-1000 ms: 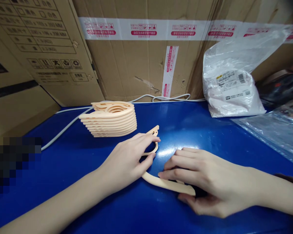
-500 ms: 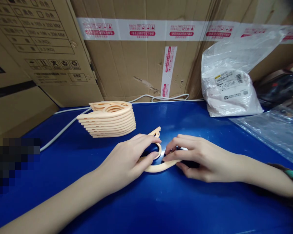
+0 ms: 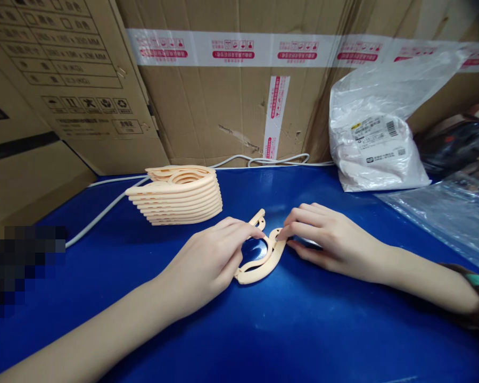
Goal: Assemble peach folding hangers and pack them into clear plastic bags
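A beige plastic folding clothes hanger (image 3: pixel 259 274) lies low over the blue table in front of me, with curved arms and small holes near their ends. My left hand (image 3: pixel 219 252) is closed around its left part, and the palm hides some of it. My right hand (image 3: pixel 327 236) has its fingertips pressed on the end of the hanger's right arm. That arm points up and to the right, close beside the other curved piece. Beyond my left hand stands a neat stack of matching beige folded hangers (image 3: pixel 183 199).
Cardboard boxes (image 3: pixel 223 106) form a wall along the back and left of the blue table (image 3: pixel 263 335). A white plastic bag (image 3: pixel 379 149) with a label stands at the back right, near clear plastic wrap (image 3: pixel 443 213). A white cable (image 3: pixel 104 213) runs behind the stack.
The hanger's right arm has swung upward, away from me, towards the other piece. My right hand has moved slightly up with it. My left hand stays about where it was.
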`<state>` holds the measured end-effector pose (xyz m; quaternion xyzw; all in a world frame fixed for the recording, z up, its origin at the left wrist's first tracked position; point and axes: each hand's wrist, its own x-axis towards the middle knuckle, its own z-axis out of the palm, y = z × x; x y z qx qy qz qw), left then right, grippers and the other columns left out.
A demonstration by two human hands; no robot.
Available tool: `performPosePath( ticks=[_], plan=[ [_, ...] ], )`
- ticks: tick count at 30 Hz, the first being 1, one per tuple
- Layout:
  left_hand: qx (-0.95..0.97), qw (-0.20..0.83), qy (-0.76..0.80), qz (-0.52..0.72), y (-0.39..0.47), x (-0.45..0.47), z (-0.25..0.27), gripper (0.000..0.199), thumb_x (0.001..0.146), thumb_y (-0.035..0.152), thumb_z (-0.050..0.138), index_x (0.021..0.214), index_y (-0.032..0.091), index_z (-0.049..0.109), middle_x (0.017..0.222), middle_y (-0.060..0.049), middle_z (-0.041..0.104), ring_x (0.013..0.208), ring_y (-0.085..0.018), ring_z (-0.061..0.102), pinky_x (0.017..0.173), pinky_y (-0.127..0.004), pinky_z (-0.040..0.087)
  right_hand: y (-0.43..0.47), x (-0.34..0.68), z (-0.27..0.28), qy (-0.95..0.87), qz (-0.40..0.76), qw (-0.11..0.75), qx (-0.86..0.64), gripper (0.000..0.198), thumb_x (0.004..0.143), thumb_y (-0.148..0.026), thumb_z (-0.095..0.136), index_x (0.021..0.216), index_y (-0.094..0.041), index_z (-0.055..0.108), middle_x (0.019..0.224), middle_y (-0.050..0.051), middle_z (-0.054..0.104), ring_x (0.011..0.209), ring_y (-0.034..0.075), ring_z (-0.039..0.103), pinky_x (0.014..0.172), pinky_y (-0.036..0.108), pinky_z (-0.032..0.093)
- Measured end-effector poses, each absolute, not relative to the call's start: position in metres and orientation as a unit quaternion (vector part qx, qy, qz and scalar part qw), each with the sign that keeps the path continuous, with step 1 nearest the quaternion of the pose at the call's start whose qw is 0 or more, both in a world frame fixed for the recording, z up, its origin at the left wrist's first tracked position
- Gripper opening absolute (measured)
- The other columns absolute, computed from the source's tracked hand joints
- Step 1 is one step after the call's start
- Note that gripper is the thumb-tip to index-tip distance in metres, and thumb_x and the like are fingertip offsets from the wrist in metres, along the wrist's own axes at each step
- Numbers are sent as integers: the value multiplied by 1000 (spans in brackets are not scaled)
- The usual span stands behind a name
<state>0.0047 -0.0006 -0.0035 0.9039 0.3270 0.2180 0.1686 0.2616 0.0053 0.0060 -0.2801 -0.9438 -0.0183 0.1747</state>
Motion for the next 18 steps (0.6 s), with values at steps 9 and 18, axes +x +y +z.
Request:
performPosePath(
  ticks=[9, 18],
  plan=[
    [920, 125, 291, 229, 7, 3, -10, 35, 94, 7, 39, 120, 24, 55, 127, -2, 62, 119, -17, 53, 100, -33, 40, 1, 257, 8, -950, 11, 165, -264, 21, 98, -23, 44, 105, -16, 62, 87, 5, 67, 78, 16, 56, 75, 32, 36],
    [926, 89, 299, 214, 10, 0, -11, 35, 96, 7, 41, 124, 23, 54, 126, -4, 61, 119, -17, 53, 99, -32, 42, -2, 257, 10, -942, 8, 174, -288, 24, 99, -30, 45, 105, -14, 63, 93, 7, 68, 81, 18, 57, 76, 33, 38]
  ],
)
